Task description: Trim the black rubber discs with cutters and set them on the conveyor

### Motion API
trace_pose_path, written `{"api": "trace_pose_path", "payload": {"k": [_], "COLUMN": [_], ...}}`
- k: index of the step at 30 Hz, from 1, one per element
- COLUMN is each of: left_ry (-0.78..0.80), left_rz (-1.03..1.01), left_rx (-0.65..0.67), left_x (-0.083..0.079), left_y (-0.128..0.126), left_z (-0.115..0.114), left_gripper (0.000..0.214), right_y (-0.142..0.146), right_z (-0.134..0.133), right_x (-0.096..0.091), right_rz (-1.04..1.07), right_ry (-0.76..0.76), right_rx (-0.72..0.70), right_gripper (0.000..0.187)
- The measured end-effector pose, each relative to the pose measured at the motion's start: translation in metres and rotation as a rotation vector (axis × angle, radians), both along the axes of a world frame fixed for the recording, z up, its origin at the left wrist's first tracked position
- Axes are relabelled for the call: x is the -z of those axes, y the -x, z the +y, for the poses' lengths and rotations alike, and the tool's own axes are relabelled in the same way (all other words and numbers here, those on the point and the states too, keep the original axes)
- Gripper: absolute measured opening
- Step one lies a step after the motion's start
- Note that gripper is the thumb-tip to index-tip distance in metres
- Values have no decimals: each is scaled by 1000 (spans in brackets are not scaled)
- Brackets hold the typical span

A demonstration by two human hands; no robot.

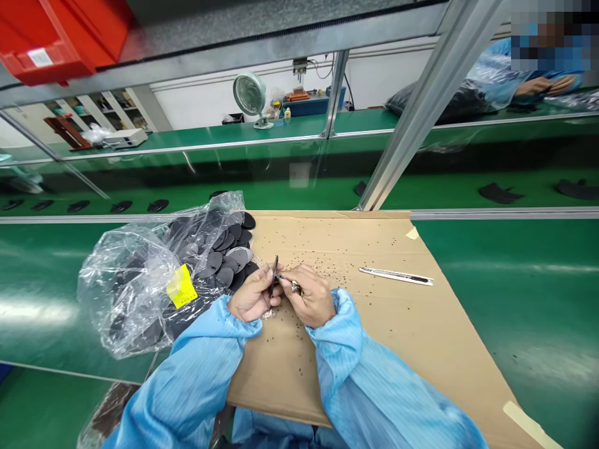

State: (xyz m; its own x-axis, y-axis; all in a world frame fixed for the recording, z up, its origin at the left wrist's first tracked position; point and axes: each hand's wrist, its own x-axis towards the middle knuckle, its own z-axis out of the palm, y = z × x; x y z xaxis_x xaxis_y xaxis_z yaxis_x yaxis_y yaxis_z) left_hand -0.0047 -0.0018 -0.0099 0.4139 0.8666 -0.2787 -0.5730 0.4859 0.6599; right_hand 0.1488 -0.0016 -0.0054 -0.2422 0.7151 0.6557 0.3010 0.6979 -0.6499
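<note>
My left hand (pixel 254 295) grips a thin black disc (pixel 274 274) and holds it upright, almost edge-on to me. Close against the disc's right side, my right hand (pixel 312 294) is closed in a pinch. Something small and dark shows at its fingertips, but its kind cannot be made out. A clear plastic bag (pixel 126 255) with a yellow label (pixel 181 286) lies left of my hands, and several more black discs (pixel 225 276) spill from its mouth. Under both hands is a cardboard sheet (pixel 397 337) strewn with tiny black bits.
A slim utility knife (pixel 395 276) lies on the cardboard at the right. Beyond stands a metal post (pixel 421 118), with black parts (pixel 500 193) lying on the green surface behind. A red bin (pixel 65 37) hangs over the upper left. Another person's hands (pixel 547 86) work at the far right.
</note>
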Motion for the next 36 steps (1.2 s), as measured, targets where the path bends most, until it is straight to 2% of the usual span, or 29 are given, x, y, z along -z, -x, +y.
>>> {"api": "trace_pose_path", "payload": {"k": [5, 8, 11, 15, 18, 21, 23, 26, 28, 30, 32, 34, 36], "left_ry": [-26, -102, -192, -226, -212, -205, -194, -214, -271, -385, -569, -785, -915], "left_rz": [54, 101, 127, 192, 224, 266, 333, 436, 500, 638, 918, 1313, 1593], "left_rx": [-53, -150, -302, -438, -455, -449, -448, -453, -452, -473, -517, -538, -517], "left_x": [0, 1, 2, 3, -1, -10, -17, -28, -35, -42, -50, -57, -61], "left_y": [-3, -6, -9, -11, -13, -14, -14, -14, -13, -11, -7, -4, -5], "left_z": [1, 4, 7, 10, 11, 12, 13, 23, 38, 61, 95, 134, 173], "left_gripper": [43, 42, 43, 46, 47, 48, 49, 51, 49, 44, 36, 28, 27], "right_y": [3, 5, 5, 2, 1, 1, 3, 5, 6, 6, 7, 8, 9], "right_z": [-1, 0, 5, 18, 24, 24, 22, 22, 23, 24, 25, 25, 25], "right_x": [3, 5, 9, 19, 26, 28, 28, 29, 30, 32, 32, 32, 31], "right_rz": [23, 71, 229, 558, 743, 843, 839, 790, 779, 773, 760, 747, 740], "right_ry": [44, 119, 281, 482, 516, 536, 555, 595, 615, 609, 593, 580, 572], "right_rx": [31, 43, 92, 266, 336, 300, 277, 350, 390, 401, 412, 413, 402], "right_gripper": [18, 18, 20, 27, 25, 29, 41, 48, 46, 44, 41, 40, 39]}}
